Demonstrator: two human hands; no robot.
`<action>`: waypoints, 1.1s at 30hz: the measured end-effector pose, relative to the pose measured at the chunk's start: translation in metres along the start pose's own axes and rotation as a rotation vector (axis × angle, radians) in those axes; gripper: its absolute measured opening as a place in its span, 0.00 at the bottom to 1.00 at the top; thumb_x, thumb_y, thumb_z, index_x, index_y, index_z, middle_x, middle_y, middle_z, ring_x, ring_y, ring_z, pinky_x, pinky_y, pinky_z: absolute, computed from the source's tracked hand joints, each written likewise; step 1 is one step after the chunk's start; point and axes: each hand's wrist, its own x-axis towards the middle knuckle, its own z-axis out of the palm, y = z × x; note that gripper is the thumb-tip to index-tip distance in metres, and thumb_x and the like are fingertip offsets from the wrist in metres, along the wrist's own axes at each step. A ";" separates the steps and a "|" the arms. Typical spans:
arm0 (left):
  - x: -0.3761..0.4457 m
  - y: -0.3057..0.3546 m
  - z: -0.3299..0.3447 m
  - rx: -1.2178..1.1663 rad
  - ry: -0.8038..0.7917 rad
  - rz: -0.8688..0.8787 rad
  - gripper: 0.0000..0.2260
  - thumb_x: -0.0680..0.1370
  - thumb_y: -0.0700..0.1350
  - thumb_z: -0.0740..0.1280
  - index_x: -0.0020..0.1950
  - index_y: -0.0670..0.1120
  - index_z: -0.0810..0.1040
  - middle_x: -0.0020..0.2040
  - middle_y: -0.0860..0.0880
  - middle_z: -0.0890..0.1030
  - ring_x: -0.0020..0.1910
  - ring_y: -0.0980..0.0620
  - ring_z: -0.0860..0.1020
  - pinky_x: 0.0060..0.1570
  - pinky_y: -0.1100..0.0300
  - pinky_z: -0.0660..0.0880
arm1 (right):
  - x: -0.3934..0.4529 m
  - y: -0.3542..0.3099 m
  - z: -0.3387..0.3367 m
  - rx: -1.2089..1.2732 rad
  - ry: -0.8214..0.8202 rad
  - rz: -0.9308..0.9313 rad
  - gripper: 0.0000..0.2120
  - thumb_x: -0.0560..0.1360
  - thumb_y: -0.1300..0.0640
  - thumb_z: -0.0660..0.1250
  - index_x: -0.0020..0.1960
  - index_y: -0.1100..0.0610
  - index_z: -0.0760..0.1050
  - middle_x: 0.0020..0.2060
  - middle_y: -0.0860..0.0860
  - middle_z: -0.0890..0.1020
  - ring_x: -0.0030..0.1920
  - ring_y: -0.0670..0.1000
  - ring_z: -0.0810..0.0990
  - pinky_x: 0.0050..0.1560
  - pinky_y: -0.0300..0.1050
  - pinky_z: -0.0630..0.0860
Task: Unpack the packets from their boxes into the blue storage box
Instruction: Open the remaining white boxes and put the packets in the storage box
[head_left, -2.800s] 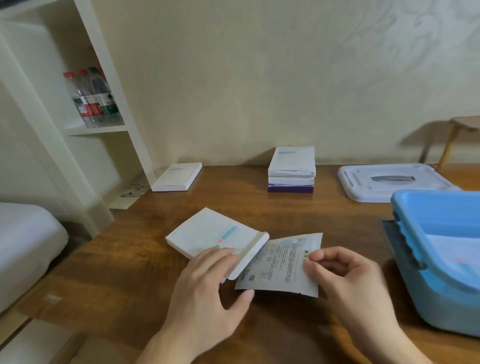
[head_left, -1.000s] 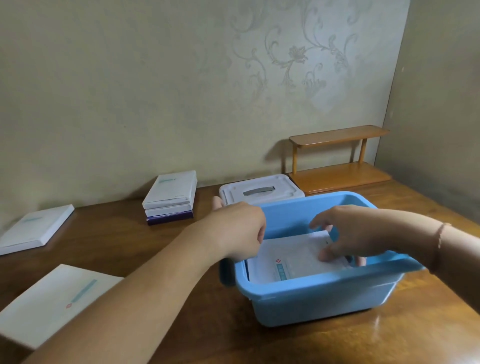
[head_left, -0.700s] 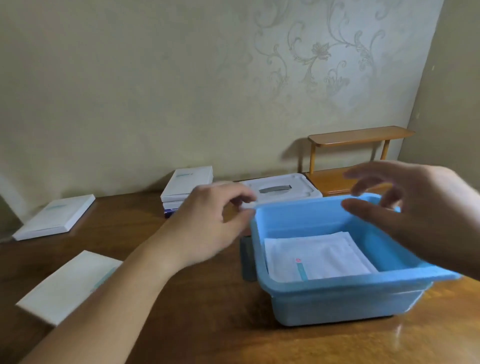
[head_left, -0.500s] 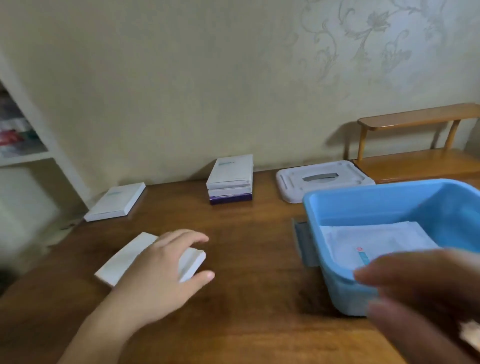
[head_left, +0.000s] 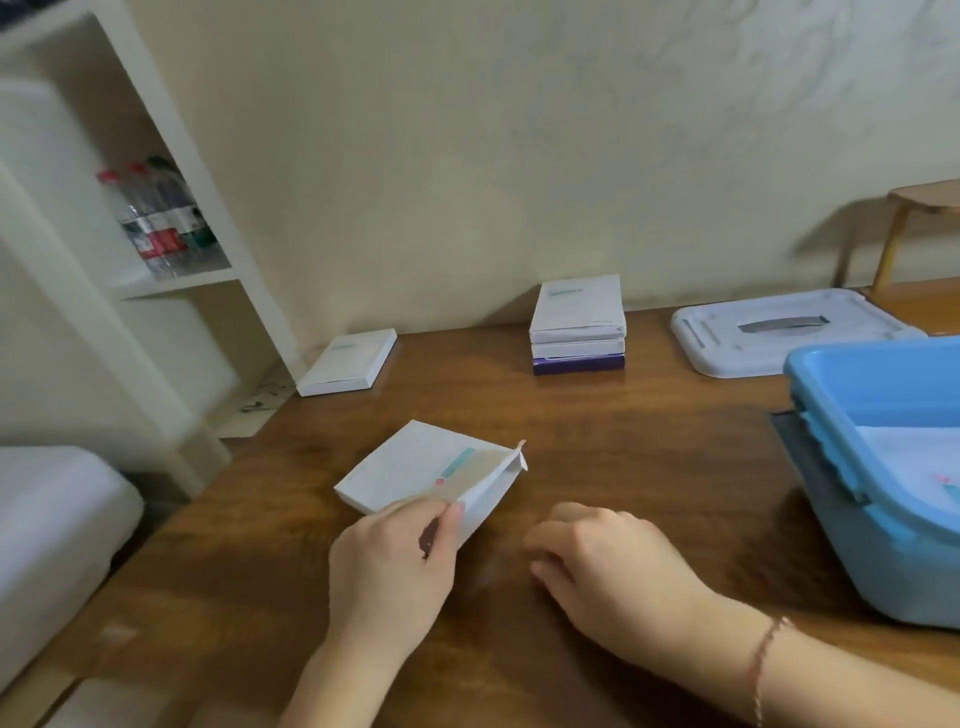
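Flat white box (head_left: 423, 475) with a teal stripe lies on the brown wooden bench (head_left: 649, 457) in front of us, its end flap (head_left: 501, 465) standing open toward the right. Our left hand (head_left: 395, 564) grips the box's near corner, thumb against the open end. Our right hand (head_left: 608, 566) rests on the bench just right of the box, fingers loosely curled and holding nothing. Half a second ago that hand was a blur up near the camera and the left only reached over the box. At the right edge the glossy plastic blue storage box (head_left: 831, 395) holds white packets (head_left: 904, 462). Far back, a stack of boxes (head_left: 577, 325) stands by the wall, a single box (head_left: 348, 364) to its left and a white lid (head_left: 779, 330) to its right.
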 end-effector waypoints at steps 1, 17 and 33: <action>0.001 -0.001 -0.002 -0.068 0.065 -0.054 0.12 0.75 0.55 0.66 0.41 0.50 0.86 0.41 0.54 0.86 0.33 0.57 0.82 0.25 0.69 0.76 | 0.006 -0.005 0.002 -0.013 0.059 -0.039 0.09 0.79 0.51 0.60 0.55 0.47 0.77 0.53 0.43 0.78 0.45 0.54 0.81 0.40 0.46 0.78; 0.005 -0.003 -0.022 -0.204 0.295 -0.002 0.14 0.79 0.48 0.63 0.43 0.43 0.84 0.38 0.51 0.83 0.33 0.61 0.77 0.33 0.80 0.68 | 0.046 -0.053 0.014 -0.086 0.143 -0.118 0.12 0.81 0.52 0.56 0.62 0.51 0.71 0.57 0.52 0.72 0.28 0.52 0.73 0.25 0.42 0.65; -0.001 -0.010 -0.013 -0.200 0.260 -0.076 0.11 0.79 0.50 0.66 0.42 0.47 0.84 0.38 0.58 0.81 0.33 0.65 0.78 0.28 0.75 0.72 | 0.023 -0.038 -0.016 -0.391 0.091 -0.348 0.04 0.64 0.60 0.72 0.37 0.54 0.79 0.27 0.48 0.76 0.21 0.50 0.71 0.21 0.39 0.62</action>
